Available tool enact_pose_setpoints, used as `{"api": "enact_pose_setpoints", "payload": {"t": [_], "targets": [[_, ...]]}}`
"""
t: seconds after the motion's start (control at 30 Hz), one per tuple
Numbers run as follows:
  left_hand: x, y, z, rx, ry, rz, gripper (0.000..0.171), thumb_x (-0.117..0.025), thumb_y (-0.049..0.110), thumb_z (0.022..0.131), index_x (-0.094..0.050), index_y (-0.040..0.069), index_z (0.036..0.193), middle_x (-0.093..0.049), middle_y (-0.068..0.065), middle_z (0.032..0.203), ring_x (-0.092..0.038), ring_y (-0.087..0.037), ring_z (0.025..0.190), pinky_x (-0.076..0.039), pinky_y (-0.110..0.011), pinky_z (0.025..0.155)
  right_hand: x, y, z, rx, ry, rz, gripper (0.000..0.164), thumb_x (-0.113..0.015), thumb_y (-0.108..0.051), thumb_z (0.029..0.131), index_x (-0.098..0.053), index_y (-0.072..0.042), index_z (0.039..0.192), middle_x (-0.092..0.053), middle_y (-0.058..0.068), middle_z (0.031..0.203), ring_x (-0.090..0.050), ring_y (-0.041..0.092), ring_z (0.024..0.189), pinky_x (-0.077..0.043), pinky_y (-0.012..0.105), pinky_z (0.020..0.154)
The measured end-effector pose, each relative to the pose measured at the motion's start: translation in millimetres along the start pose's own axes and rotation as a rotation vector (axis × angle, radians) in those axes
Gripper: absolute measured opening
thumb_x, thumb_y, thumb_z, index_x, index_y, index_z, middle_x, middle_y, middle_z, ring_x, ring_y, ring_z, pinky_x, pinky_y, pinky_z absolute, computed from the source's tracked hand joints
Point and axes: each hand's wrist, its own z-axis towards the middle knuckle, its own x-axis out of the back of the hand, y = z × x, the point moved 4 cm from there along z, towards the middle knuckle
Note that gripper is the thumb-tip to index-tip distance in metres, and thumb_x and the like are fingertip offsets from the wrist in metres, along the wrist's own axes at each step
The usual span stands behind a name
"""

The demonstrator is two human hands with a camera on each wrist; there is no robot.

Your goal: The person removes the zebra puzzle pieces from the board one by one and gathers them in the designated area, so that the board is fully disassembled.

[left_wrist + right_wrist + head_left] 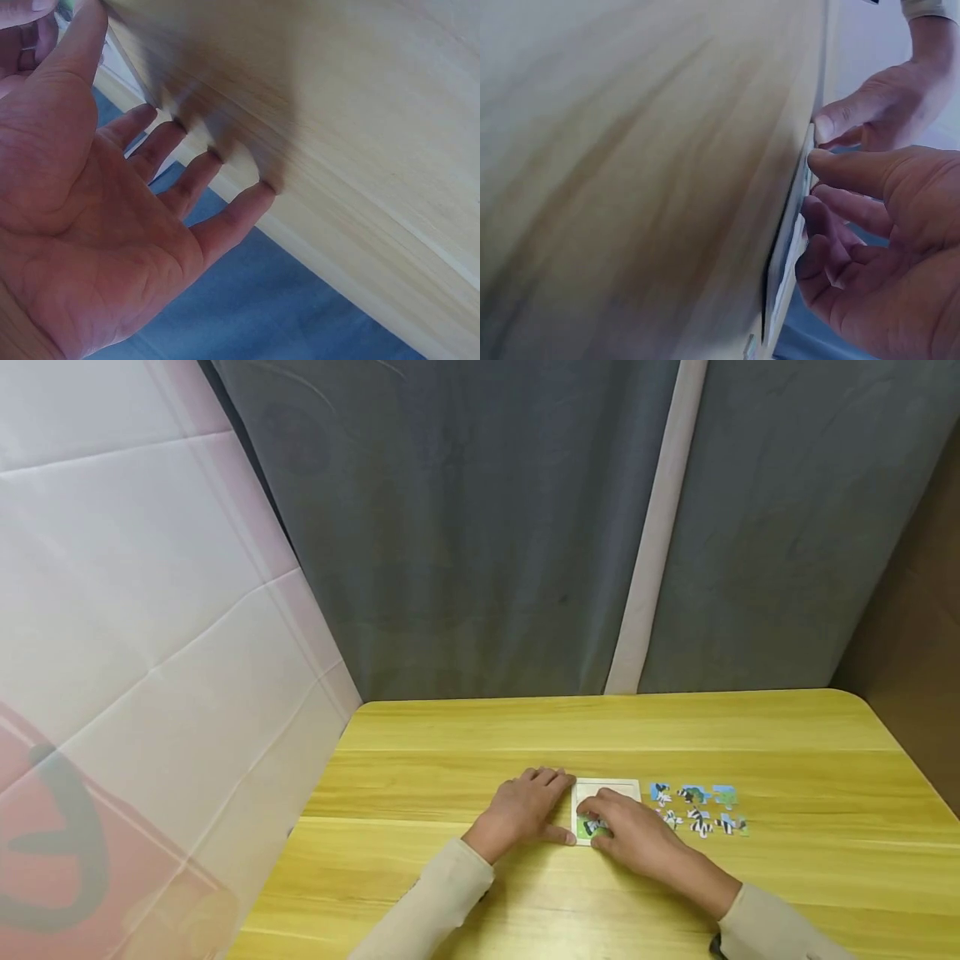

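A pale square puzzle tray (607,782) lies on the wooden table. My left hand (522,808) rests flat along its left side, fingers spread, thumb tip at the near left corner. My right hand (637,833) reaches over the tray from the right and covers much of it. Its thumb and curled fingers are at a green puzzle piece (594,826) with black-and-white markings, in the near left corner. In the right wrist view, the thumb and fingers of the right hand (885,240) meet the tray's edge (787,240); the piece is mostly hidden there.
Several loose puzzle pieces (700,823) in blue, green and black-and-white lie in two rows right of the tray. Beyond the table (450,727) hangs a grey curtain (465,543). A white panel (180,635) stands at the left.
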Motion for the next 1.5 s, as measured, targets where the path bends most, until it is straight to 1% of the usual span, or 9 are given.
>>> {"api": "enact_pose_setpoints", "payload": {"t": [0.1, 0.33, 0.6, 0.73, 0.9, 1.07, 1.2, 1.33, 1.5], "targets": [[-0.2, 0.2, 0.5, -0.002, -0.001, 0.008, 0.094, -0.069, 0.076, 0.085, -0.038, 0.031, 0.162, -0.046, 0.007, 0.165, -0.051, -0.023, 0.146, -0.059, -0.044, 0.1, -1.7, 2.2, 2.2, 0.001, -0.004, 0.036, 0.039, -0.089, -0.013, 0.083, -0.073, -0.015, 0.118, -0.063, -0.006, 0.101, -0.053, 0.003, 0.08, -0.046, 0.022, 0.066], [-2.2, -0.4, 0.8, 0.009, -0.012, 0.01, 0.095, -0.068, 0.077, 0.086, -0.036, 0.031, 0.163, -0.045, 0.008, 0.166, -0.05, -0.022, 0.148, -0.058, -0.045, 0.102, 0.0, 4.6, 3.9, 0.034, -0.028, 0.162, 0.04, -0.088, -0.007, 0.084, -0.071, -0.011, 0.119, -0.061, -0.003, 0.1, -0.052, 0.003, 0.077, -0.046, 0.021, 0.067], [-4.0, -0.3, 1.6, 0.017, -0.014, 0.021, 0.096, -0.067, 0.079, 0.085, -0.035, 0.032, 0.163, -0.043, 0.008, 0.167, -0.049, -0.022, 0.149, -0.058, -0.045, 0.102, 1.0, 5.6, 3.9, 0.016, -0.038, 0.188, 0.038, -0.088, -0.009, 0.084, -0.073, -0.014, 0.119, -0.062, -0.001, 0.103, -0.054, 0.004, 0.078, -0.045, 0.021, 0.067], [-3.8, -0.4, 1.2, 0.017, -0.01, 0.016, 0.096, -0.068, 0.078, 0.085, -0.036, 0.032, 0.163, -0.044, 0.008, 0.166, -0.049, -0.023, 0.148, -0.058, -0.046, 0.101, 0.5, 6.5, 4.0, 0.011, -0.032, 0.204, 0.038, -0.088, -0.007, 0.084, -0.073, -0.014, 0.118, -0.064, -0.002, 0.1, -0.054, 0.003, 0.077, -0.046, 0.021, 0.067], [-3.7, -0.5, 1.2, 0.013, -0.005, 0.011, 0.095, -0.068, 0.077, 0.086, -0.036, 0.031, 0.163, -0.045, 0.007, 0.166, -0.049, -0.023, 0.148, -0.058, -0.047, 0.101, 0.0, 7.0, 5.2, 0.006, -0.023, 0.197, 0.037, -0.085, -0.003, 0.083, -0.073, -0.013, 0.117, -0.063, -0.004, 0.095, -0.053, 0.001, 0.078, -0.047, 0.021, 0.068], [-3.9, -1.1, 1.3, 0.005, 0.01, 0.009, 0.095, -0.068, 0.077, 0.086, -0.037, 0.03, 0.163, -0.046, 0.006, 0.165, -0.05, -0.024, 0.147, -0.058, -0.046, 0.101, 0.0, 4.8, 6.3, -0.003, -0.027, 0.163, 0.038, -0.086, -0.003, 0.084, -0.074, -0.011, 0.119, -0.063, -0.004, 0.094, -0.053, 0.002, 0.08, -0.046, 0.022, 0.068], [-3.3, -0.6, 1.4, 0.007, 0.009, 0.012, 0.095, -0.068, 0.077, 0.086, -0.037, 0.031, 0.163, -0.046, 0.007, 0.165, -0.05, -0.023, 0.147, -0.059, -0.046, 0.1, -0.5, 2.7, 6.6, -0.038, -0.024, 0.136, 0.041, -0.086, -0.003, 0.084, -0.072, -0.009, 0.123, -0.064, -0.004, 0.094, -0.052, 0.003, 0.079, -0.045, 0.022, 0.066], [-3.1, -0.1, 0.9, 0.01, 0.008, 0.009, 0.095, -0.069, 0.076, 0.085, -0.037, 0.031, 0.162, -0.046, 0.007, 0.164, -0.05, -0.023, 0.147, -0.059, -0.045, 0.1, -1.0, 1.4, 6.6, -0.08, -0.009, 0.124, 0.037, -0.086, -0.003, 0.083, -0.072, -0.009, 0.117, -0.067, -0.004, 0.095, -0.054, 0.003, 0.077, -0.047, 0.021, 0.066], [-3.4, -0.1, 1.2, 0.013, 0.005, 0.013, 0.095, -0.069, 0.077, 0.085, -0.037, 0.031, 0.163, -0.046, 0.008, 0.164, -0.05, -0.023, 0.147, -0.059, -0.045, 0.1, -1.4, 0.2, 7.3, -0.099, 0.005, 0.092, 0.034, -0.088, -0.004, 0.082, -0.074, -0.01, 0.113, -0.068, -0.005, 0.096, -0.055, 0.002, 0.077, -0.049, 0.021, 0.068]]}}
